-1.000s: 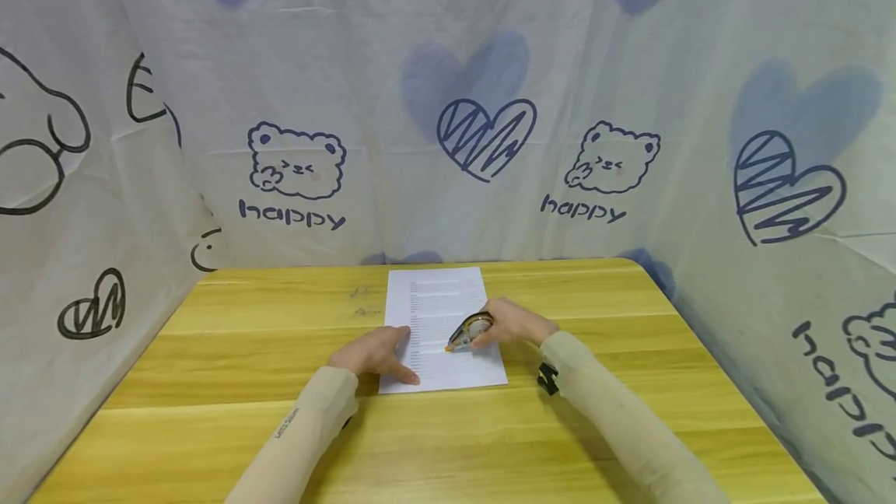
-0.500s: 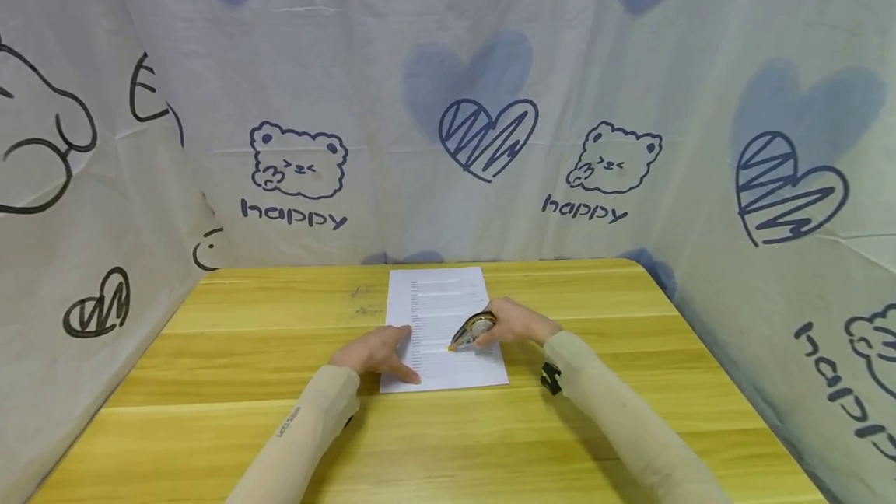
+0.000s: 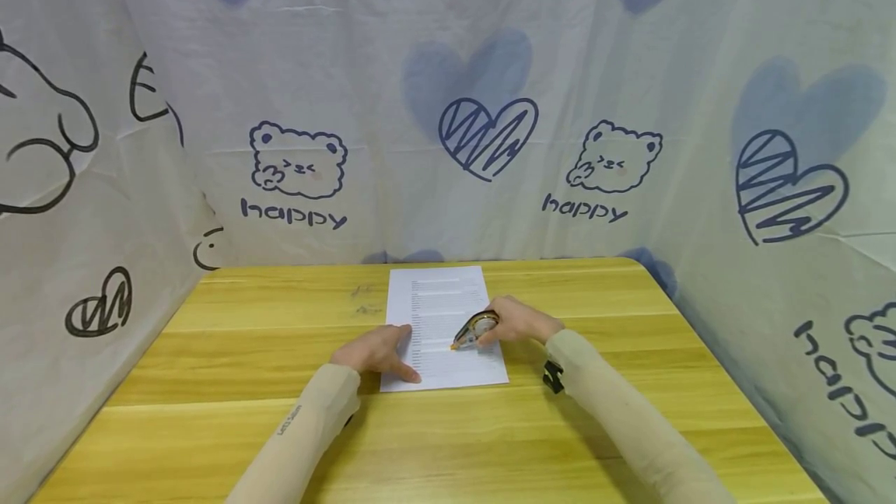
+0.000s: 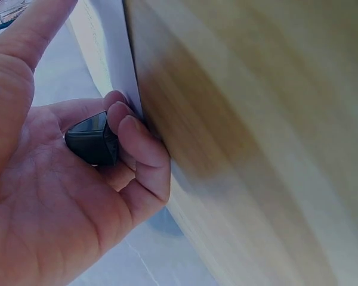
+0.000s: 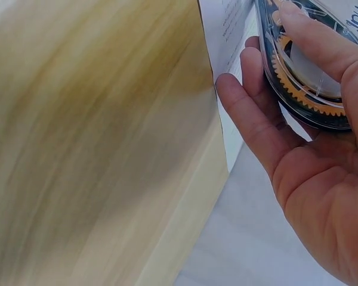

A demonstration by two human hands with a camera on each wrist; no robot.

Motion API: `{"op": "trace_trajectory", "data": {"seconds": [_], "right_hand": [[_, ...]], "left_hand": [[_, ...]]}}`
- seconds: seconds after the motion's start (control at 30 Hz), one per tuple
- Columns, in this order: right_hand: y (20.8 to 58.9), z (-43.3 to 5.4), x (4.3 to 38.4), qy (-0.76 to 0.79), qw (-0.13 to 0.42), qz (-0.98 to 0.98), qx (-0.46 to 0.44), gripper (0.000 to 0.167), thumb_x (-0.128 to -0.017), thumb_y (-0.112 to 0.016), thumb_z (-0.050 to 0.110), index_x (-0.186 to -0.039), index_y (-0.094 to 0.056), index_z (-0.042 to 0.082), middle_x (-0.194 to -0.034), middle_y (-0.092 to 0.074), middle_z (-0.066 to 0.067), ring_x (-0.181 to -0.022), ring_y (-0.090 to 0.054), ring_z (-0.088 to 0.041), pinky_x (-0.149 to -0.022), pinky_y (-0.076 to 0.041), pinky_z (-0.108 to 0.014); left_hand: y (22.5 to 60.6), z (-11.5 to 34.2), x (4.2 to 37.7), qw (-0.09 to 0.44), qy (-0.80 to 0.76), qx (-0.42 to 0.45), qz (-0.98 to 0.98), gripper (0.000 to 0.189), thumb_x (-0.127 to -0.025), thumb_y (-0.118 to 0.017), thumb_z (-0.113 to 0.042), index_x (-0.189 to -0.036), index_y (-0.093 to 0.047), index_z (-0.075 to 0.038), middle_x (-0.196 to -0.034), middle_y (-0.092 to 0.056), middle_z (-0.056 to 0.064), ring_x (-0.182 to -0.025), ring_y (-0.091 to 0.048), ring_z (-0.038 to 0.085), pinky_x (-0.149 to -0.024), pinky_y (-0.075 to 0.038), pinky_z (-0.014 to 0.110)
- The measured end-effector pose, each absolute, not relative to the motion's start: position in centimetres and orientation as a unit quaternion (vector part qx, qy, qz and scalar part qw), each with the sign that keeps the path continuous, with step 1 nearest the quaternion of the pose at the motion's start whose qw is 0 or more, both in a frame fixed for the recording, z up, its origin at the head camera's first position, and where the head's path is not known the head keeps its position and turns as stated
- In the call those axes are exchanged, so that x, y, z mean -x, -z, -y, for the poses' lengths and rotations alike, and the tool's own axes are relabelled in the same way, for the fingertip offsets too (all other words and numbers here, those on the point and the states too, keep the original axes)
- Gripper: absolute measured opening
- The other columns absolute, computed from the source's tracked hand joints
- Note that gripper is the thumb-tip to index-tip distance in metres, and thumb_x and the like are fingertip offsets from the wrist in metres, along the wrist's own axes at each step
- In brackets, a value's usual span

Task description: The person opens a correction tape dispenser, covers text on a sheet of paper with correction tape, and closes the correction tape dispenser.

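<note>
A printed sheet of paper (image 3: 458, 372) lies on the wooden table, with rows of text running down it. My left hand (image 3: 374, 350) rests on its left edge, thumb and forefinger spread on the page. In the left wrist view, the curled other fingers hold a small black cap (image 4: 90, 140) against the palm. My right hand (image 3: 521, 319) grips a correction tape dispenser (image 3: 477, 327) between thumb and fingers, its orange tip right at the paper. The right wrist view shows its clear case and orange gear wheel (image 5: 310, 107).
The wooden table (image 3: 231, 379) extends around the paper on all sides. White curtains (image 3: 392, 216) with hearts and bear drawings hang behind and to both sides. Faint dark marks (image 3: 365, 308) show on the tabletop left of the sheet.
My right hand has slid the correction tape dispenser slightly to the right across the page. The left hand and the paper have stayed in place.
</note>
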State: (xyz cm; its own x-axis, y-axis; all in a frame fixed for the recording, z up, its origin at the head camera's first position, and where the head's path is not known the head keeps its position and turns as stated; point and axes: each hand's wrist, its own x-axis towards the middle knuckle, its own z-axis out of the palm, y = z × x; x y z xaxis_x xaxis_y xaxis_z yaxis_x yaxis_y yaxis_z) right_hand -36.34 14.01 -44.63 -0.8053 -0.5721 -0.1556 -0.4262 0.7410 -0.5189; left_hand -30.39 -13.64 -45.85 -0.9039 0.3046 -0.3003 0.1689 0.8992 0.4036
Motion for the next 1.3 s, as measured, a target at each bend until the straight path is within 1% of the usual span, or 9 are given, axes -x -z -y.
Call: {"op": "trace_trajectory", "data": {"seconds": [0.23,0.47,0.63,1.0,1.3], "right_hand": [[44.65,-14.17,36.39,0.234,0.146,-0.920,0.278,0.024,-0.079,-0.082,0.026,-0.089,-0.072,0.006,-0.072,-0.068,0.001,-0.058,-0.046,-0.008,-0.051,-0.039,-0.020],[44.62,-14.36,36.29,0.235,0.148,-0.921,0.274,0.021,-0.079,-0.082,0.024,-0.088,-0.072,0.008,-0.072,-0.068,0.002,-0.058,-0.047,-0.008,-0.051,-0.039,-0.020],[44.59,-14.40,36.17,0.238,0.149,-0.921,0.270,0.020,-0.079,-0.082,0.024,-0.084,-0.072,0.008,-0.069,-0.067,0.001,-0.056,-0.043,-0.008,-0.049,-0.036,-0.020],[44.78,-14.45,36.20,0.240,0.149,-0.924,0.258,0.021,-0.078,-0.082,0.025,-0.085,-0.071,0.009,-0.070,-0.067,0.002,-0.057,-0.045,-0.008,-0.050,-0.038,-0.020],[44.58,-14.65,36.17,0.246,0.156,-0.923,0.251,0.023,-0.079,-0.082,0.025,-0.089,-0.071,0.007,-0.074,-0.068,0.001,-0.060,-0.048,-0.009,-0.053,-0.041,-0.021]], "left_hand": [[45.87,13.54,30.37,0.182,-0.188,-0.119,-0.958,0.101,-0.072,-0.084,-0.044,-0.151,-0.033,-0.005,-0.156,-0.037,0.014,-0.145,-0.034,0.033,-0.120,-0.029,0.047],[45.92,13.50,30.33,0.182,-0.189,-0.121,-0.957,0.101,-0.072,-0.084,-0.043,-0.151,-0.033,-0.004,-0.156,-0.036,0.014,-0.145,-0.033,0.033,-0.120,-0.028,0.047],[45.90,13.58,30.23,0.183,-0.187,-0.125,-0.957,0.101,-0.072,-0.084,-0.043,-0.150,-0.033,-0.003,-0.156,-0.036,0.015,-0.145,-0.033,0.034,-0.120,-0.029,0.047],[45.88,13.60,30.26,0.181,-0.189,-0.130,-0.956,0.101,-0.073,-0.084,-0.043,-0.150,-0.033,-0.002,-0.155,-0.036,0.016,-0.144,-0.034,0.034,-0.120,-0.028,0.047],[45.87,13.55,30.32,0.177,-0.186,-0.132,-0.957,0.101,-0.072,-0.085,-0.043,-0.150,-0.034,-0.002,-0.155,-0.037,0.017,-0.144,-0.034,0.034,-0.120,-0.029,0.047]]}}
